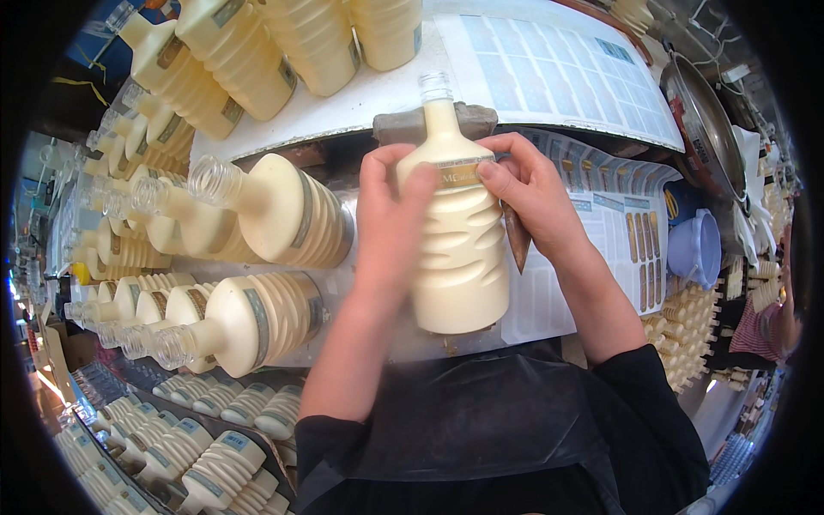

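A cream-coloured glass bottle point(462, 249) with a ribbed body and a clear threaded neck lies in front of me, neck pointing away. My left hand point(390, 193) grips its left shoulder, the thumb on the front and blurred by motion. On the other side, my right hand point(528, 184) has its fingers behind the shoulder, thumb pressed on a gold-and-grey label strip point(459, 176) across the front. A brown pointed blade-like tool point(516, 239) sticks out below my right palm; how it is held is hidden. Under the bottle's neck a dark grey padded block point(399, 129) shows.
Similar bottles point(283, 210) lie stacked at the left, and others point(313, 43) stand on the white upper shelf point(446, 39). Label sheets point(549, 56) lie on that shelf, and more sheets point(614, 257) on the table at right. A lilac bucket point(695, 249) is beyond them. Crated bottles point(227, 468) fill the lower left.
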Demonstrator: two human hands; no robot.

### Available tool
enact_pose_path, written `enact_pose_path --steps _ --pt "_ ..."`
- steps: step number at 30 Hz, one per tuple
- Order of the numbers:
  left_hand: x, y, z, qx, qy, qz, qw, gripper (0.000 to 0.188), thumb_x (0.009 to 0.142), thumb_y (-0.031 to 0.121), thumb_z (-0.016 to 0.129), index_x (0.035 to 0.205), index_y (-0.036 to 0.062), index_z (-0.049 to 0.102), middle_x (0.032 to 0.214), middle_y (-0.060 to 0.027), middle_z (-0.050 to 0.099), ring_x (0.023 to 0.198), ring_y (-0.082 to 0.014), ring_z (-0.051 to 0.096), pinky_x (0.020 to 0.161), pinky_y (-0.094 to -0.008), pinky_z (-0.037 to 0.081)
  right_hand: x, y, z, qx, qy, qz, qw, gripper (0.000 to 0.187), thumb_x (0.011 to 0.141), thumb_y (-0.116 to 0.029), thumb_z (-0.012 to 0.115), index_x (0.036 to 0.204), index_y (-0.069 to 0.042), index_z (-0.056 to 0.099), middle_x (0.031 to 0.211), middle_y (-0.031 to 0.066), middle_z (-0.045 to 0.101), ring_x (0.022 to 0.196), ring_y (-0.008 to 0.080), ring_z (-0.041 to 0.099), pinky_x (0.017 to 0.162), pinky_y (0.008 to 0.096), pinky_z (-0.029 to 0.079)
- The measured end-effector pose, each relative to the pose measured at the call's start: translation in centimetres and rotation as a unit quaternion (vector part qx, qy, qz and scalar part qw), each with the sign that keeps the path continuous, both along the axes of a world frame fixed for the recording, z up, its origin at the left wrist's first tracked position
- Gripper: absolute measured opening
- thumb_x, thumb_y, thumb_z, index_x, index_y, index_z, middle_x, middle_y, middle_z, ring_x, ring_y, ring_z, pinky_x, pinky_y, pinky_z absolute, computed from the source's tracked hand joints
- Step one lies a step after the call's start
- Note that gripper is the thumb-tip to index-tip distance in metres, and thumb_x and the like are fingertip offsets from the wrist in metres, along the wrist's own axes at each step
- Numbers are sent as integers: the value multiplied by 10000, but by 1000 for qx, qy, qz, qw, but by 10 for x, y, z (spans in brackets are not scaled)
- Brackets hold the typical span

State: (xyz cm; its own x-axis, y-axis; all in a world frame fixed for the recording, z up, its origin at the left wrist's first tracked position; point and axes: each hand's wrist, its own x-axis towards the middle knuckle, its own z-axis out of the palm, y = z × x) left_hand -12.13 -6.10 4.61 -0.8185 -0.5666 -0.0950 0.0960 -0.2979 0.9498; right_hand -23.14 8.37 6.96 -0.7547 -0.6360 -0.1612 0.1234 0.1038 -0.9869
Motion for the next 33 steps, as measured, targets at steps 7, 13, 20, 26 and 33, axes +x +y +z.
enact_pose_path --steps 7,13,20,26,33 --pt "3 0 5 100 15 7 995 359 1028 252 610 1299 47 494 1187 -95 603 1081 -150 576 939 -312 501 0 1 -4 14 23 -7 1000 363 959 -278 702 1200 -16 633 756 -62 551 690 19 486 640 201 401" --pt "6 5 14 150 42 67 986 280 1103 254 469 1276 51 554 1155 -55 633 1054 -123 612 935 -287 510 -11 21 24 -57 -10 -59 997 255 1031 -210 544 1192 -31 628 1054 8 639 1013 76 578 878 227 464" --pt "8 3 1 193 26 27 980 330 1111 289 421 1271 38 562 1221 -77 625 1113 -156 597 993 -334 491 34 -1 31 -5 677 74 732 265 744 -18 708 1006 -55 710 1026 109 720 925 262 697 804 354 543" --pt "11 6 -2 248 63 55 965 323 1097 281 429 1261 50 583 1183 -65 631 1102 -153 590 981 -324 481 44 -14 46 21 740 70 668 260 707 -60 695 966 -31 706 995 92 703 907 239 704 762 353 543" --pt "11 5 -12 263 76 50 961 360 1092 296 435 1284 28 582 1245 -82 618 1170 -201 581 1041 -358 459 63 -25 60 67 727 94 677 298 721 -55 671 1009 -9 733 1019 138 727 940 266 728 793 389 563"
